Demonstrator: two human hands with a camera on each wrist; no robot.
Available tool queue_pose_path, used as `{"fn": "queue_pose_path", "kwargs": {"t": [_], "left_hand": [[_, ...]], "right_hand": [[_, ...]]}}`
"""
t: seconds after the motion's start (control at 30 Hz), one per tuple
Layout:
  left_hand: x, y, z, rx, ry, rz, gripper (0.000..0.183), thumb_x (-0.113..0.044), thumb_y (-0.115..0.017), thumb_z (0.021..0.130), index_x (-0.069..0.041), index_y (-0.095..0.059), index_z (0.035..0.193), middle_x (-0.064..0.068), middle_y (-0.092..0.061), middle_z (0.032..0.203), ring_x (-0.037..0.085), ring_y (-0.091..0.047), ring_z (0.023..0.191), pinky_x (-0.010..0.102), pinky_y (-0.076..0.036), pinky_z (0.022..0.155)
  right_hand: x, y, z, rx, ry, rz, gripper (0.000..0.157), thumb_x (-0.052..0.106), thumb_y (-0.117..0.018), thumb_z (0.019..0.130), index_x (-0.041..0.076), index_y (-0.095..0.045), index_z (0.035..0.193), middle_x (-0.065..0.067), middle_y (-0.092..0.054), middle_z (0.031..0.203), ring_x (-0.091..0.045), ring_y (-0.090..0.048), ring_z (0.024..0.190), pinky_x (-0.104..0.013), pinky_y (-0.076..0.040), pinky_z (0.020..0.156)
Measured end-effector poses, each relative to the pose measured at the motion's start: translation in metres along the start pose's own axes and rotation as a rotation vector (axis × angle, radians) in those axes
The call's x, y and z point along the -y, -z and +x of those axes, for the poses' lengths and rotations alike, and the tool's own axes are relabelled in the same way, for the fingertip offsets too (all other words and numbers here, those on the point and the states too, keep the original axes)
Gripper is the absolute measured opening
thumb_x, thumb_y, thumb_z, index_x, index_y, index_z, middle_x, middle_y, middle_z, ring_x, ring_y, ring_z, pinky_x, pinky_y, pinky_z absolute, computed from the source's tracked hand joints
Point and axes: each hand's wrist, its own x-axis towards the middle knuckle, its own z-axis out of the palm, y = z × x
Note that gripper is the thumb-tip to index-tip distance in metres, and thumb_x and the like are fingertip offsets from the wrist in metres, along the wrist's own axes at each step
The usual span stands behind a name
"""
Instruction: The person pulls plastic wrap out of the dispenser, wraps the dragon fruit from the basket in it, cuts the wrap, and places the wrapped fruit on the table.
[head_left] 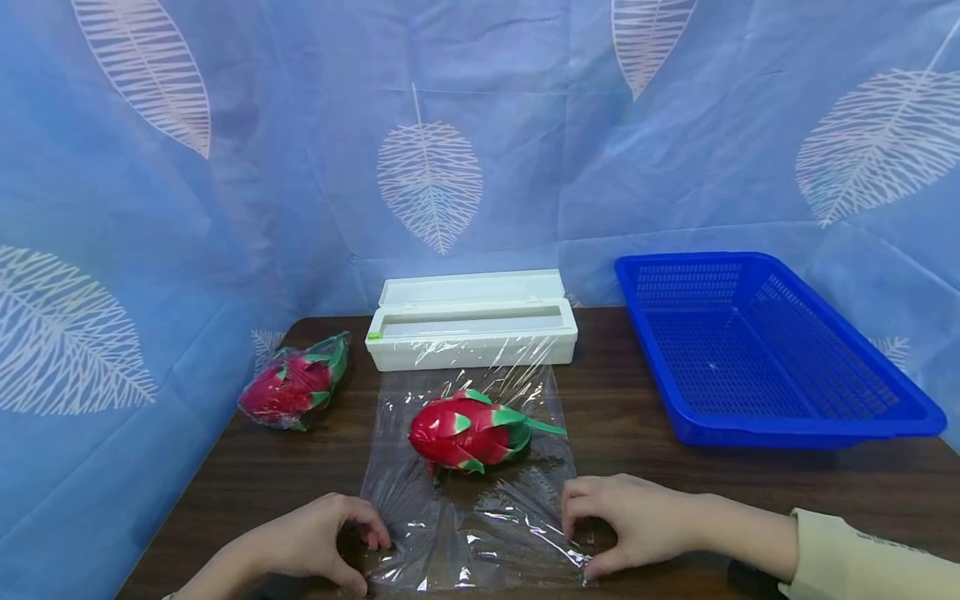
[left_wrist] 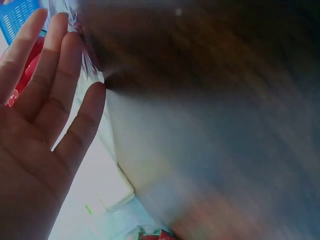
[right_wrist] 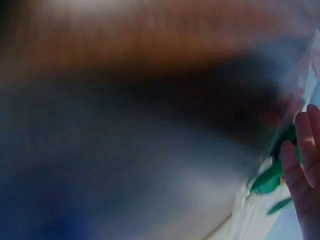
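Note:
A red dragon fruit (head_left: 465,432) with green scale tips lies on a sheet of clear cling film (head_left: 420,533), which runs from the white film box (head_left: 472,350) toward the front of the table. At the film's front left corner is my left hand (head_left: 322,537), thumb apart from the bent fingers. My right hand (head_left: 637,521) is at the front right corner, its thumb and fingertips right at the film's edge with a gap between them. The left wrist view shows relaxed fingers (left_wrist: 65,75) beside the film; in the right wrist view, fingers (right_wrist: 300,170) overlap the green leaves.
Another dragon fruit (head_left: 292,385), wrapped in film, lies at the back left of the dark wooden table (head_left: 637,454). To the right stands a blue plastic basket (head_left: 795,429). The film box's lid is raised, and a blue leaf-patterned cloth (head_left: 525,183) hangs behind.

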Motion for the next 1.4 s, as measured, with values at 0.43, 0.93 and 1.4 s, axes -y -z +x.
{"fn": "queue_pose_path", "kwargs": {"t": [0.43,0.93,1.4], "left_hand": [[-0.008,-0.011,-0.006,-0.020,-0.072,0.277,0.026,-0.032,-0.085,0.074,-0.032,-0.065,0.090,-0.022,-0.050,0.097,0.000,-0.043,0.091,0.019,-0.043,0.075],[-0.004,0.002,-0.012,-0.024,-0.062,0.087,0.006,-0.018,-0.068,0.093,-0.019,-0.074,0.091,-0.016,-0.066,0.091,0.000,-0.059,0.085,0.027,-0.053,0.078],[-0.035,0.034,-0.027,-0.211,0.012,0.078,0.013,-0.021,-0.067,0.093,-0.013,-0.075,0.099,-0.004,-0.072,0.094,0.010,-0.066,0.085,0.028,-0.055,0.075]], "right_hand": [[0.001,-0.013,0.003,0.065,0.044,-0.079,0.022,0.037,-0.082,0.077,0.032,-0.061,0.081,0.021,-0.041,0.097,0.006,-0.038,0.087,-0.010,-0.037,0.070],[0.005,0.004,-0.001,0.018,0.070,-0.004,0.004,0.022,-0.064,0.096,0.022,-0.068,0.094,0.022,-0.064,0.093,0.010,-0.057,0.086,-0.014,-0.048,0.075],[0.005,0.042,0.004,-0.229,0.019,0.078,0.010,0.010,-0.066,0.093,0.020,-0.067,0.095,0.014,-0.067,0.088,0.002,-0.061,0.077,-0.023,-0.054,0.066]]}}
